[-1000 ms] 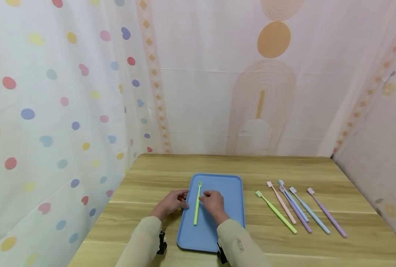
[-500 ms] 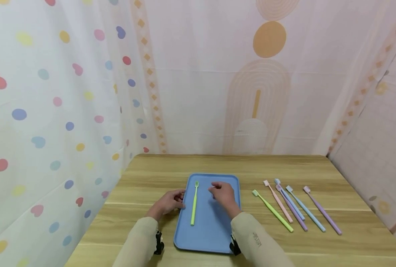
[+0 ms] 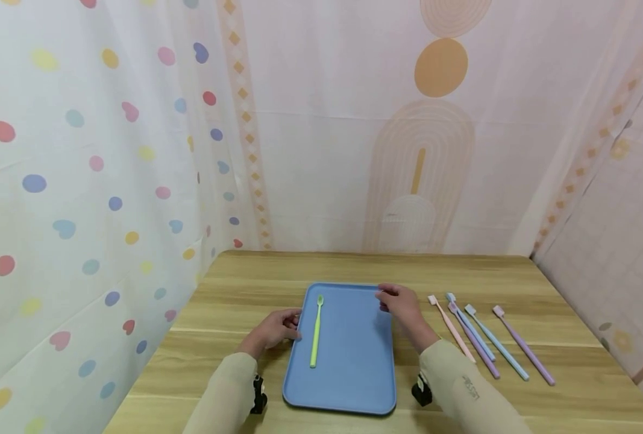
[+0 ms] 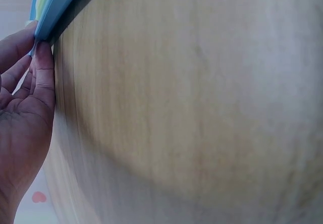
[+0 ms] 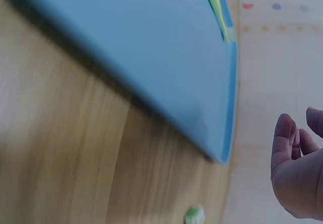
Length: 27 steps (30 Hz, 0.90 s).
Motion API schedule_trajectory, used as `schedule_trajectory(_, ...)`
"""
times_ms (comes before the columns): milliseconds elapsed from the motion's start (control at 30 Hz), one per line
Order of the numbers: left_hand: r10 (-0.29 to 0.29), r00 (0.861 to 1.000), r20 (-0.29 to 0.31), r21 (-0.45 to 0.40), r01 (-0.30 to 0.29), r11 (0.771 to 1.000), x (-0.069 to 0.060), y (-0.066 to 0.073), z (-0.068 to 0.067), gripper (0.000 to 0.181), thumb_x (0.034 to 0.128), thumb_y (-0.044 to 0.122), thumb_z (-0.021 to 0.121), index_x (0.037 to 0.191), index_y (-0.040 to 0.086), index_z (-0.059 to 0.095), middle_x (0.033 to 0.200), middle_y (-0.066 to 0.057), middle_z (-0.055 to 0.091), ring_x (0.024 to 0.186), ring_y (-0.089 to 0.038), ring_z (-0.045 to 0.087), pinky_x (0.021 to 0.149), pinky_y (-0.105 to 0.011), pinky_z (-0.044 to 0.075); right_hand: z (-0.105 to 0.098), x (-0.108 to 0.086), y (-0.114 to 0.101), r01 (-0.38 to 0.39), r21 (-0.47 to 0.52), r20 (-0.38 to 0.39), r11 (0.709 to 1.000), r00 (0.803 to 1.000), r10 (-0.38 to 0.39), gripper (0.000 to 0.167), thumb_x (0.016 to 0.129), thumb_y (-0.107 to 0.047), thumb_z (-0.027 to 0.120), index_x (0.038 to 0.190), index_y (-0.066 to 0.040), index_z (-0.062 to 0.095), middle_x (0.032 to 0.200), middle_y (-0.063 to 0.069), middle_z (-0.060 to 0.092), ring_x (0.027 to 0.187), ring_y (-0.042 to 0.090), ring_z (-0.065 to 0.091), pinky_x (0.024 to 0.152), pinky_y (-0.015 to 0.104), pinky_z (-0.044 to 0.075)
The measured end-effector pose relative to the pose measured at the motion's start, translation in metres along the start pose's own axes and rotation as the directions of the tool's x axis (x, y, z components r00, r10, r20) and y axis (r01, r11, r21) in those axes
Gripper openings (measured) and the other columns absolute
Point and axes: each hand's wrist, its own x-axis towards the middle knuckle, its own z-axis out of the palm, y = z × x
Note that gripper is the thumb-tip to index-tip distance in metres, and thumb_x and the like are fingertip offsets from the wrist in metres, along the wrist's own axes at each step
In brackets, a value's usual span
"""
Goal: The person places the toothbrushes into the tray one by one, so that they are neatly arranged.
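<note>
A blue tray [image 3: 354,361] lies on the table with one green toothbrush [image 3: 316,334] lengthwise near its left side. My left hand [image 3: 272,330] is at the tray's left edge; in the left wrist view that hand [image 4: 30,98] pinches the rim between thumb and fingers. Above the tray's far right corner is my right hand [image 3: 401,304], holding nothing. The right wrist view shows the same hand [image 5: 298,168] with fingers loosely bent and thumb apart. A second green toothbrush is hidden by my right arm in the head view; its head [image 5: 194,215] shows in the right wrist view.
Right of the tray lie a pink toothbrush [image 3: 452,328], a blue one [image 3: 497,342], a purple one [image 3: 524,345], and a crossed blue and purple pair. Patterned curtains [image 3: 321,120] stand behind and beside the wooden table [image 3: 234,283].
My right hand has moved from beside the toothbrush on the tray to the tray's far right corner, its arm now covering the green toothbrush on the table. The left hand has stayed at the rim.
</note>
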Motion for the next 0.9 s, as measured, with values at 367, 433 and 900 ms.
schedule_trajectory(367,-0.003,1.000,-0.009,-0.025,0.003,1.000,-0.001,0.000,0.003,0.062,0.0793,-0.012,0.073,0.137,-0.009,0.052,0.102,-0.011,0.058,0.093,-0.024,0.052,0.077,-0.031,0.046,-0.056,0.001,0.010,-0.014,-0.008,-0.008,1.000,1.000,0.014,0.040,0.099,-0.007,0.058,0.134,0.011,0.053,0.117,0.022,0.061,0.101,0.033,0.061,0.084,0.033,0.053)
schedule_trajectory(433,-0.008,1.000,-0.011,-0.025,0.008,1.000,-0.002,0.001,0.003,0.061,0.0794,-0.012,0.073,0.137,-0.008,0.053,0.102,-0.012,0.058,0.093,-0.024,0.052,0.076,-0.031,0.046,-0.067,0.001,0.010,-0.022,-0.026,-0.010,0.999,1.000,0.022,0.042,0.099,-0.009,0.057,0.136,0.011,0.052,0.118,0.021,0.061,0.104,0.033,0.060,0.083,0.030,0.053)
schedule_trajectory(900,-0.017,1.000,-0.009,-0.038,0.017,0.999,-0.005,0.005,0.002,0.061,0.0797,-0.012,0.073,0.137,-0.008,0.053,0.102,-0.012,0.058,0.093,-0.024,0.052,0.076,-0.031,0.047,-0.136,-0.004,0.016,-0.016,-0.125,-0.080,0.992,0.997,0.006,0.047,0.101,-0.012,0.055,0.140,0.013,0.046,0.129,0.028,0.054,0.095,0.017,0.063,0.084,0.028,0.053)
